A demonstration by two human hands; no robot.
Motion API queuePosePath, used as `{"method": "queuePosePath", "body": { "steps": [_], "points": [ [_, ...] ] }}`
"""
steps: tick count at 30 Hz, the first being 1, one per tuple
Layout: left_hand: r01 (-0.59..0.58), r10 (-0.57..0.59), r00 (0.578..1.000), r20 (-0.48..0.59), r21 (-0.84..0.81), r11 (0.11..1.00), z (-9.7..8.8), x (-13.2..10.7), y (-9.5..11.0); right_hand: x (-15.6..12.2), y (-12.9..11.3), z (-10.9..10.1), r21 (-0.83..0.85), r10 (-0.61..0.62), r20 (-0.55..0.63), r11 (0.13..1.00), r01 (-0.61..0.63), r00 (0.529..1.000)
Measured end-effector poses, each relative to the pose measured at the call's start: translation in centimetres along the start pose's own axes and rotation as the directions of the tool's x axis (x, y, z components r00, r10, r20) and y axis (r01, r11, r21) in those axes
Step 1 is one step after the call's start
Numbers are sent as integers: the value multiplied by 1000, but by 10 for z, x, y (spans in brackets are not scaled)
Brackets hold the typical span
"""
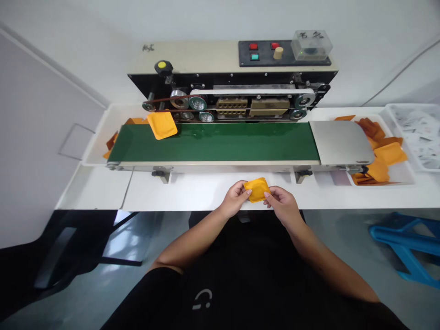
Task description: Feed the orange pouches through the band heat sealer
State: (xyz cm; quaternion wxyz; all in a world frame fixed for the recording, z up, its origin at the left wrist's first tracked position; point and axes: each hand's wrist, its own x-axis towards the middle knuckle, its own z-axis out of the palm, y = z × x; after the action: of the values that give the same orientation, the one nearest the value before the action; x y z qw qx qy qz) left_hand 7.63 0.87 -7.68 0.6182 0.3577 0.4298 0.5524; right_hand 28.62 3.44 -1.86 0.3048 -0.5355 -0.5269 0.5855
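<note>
A small orange-yellow pouch [258, 189] is held between both hands, just above the front strip of the white table. My left hand [236, 198] pinches its left edge, thumb on top. On the opposite side my right hand [281, 201] grips the right edge in the same way. Beyond the hands stands a band sealing machine [230, 59] with a green conveyor belt [240, 142]. Another orange pouch [162, 125] lies at the belt's left part, its upper edge by the rollers.
A white bin [407, 176] of orange pouches stands at the right end, beside a tray of small white packets [424, 133]. At the left end, another bin [94, 158] holds orange pouches. A blue stool [405, 243] is at right, a black chair [65, 256] at left.
</note>
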Motion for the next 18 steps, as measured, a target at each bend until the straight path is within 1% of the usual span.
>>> {"method": "queuePosePath", "body": {
  "steps": [6, 10, 12, 15, 18],
  "points": [
    [22, -22, 1000, 4, -36, 999, 2, -1, 0, -1, -3, -3, -3, 6, 0, 1000, -6, 1000],
    [40, -37, 999, 39, -92, 995, 3, 0, 3, -5, -16, -13, -57, -17, -9, 998, 16, 1000],
    [41, -36, 998, 49, -104, 994, 2, 0, 4, -7, -27, -25, -111, -52, -25, 993, 49, 998],
    [32, -28, 999, 41, -98, 995, 1, 0, 5, -9, -49, -54, -181, -143, -73, 975, 128, 987],
    [25, -21, 999, 34, -95, 995, 1, 0, 7, -3, -76, -86, -139, -228, -176, 969, 205, 958]
  ]
}}
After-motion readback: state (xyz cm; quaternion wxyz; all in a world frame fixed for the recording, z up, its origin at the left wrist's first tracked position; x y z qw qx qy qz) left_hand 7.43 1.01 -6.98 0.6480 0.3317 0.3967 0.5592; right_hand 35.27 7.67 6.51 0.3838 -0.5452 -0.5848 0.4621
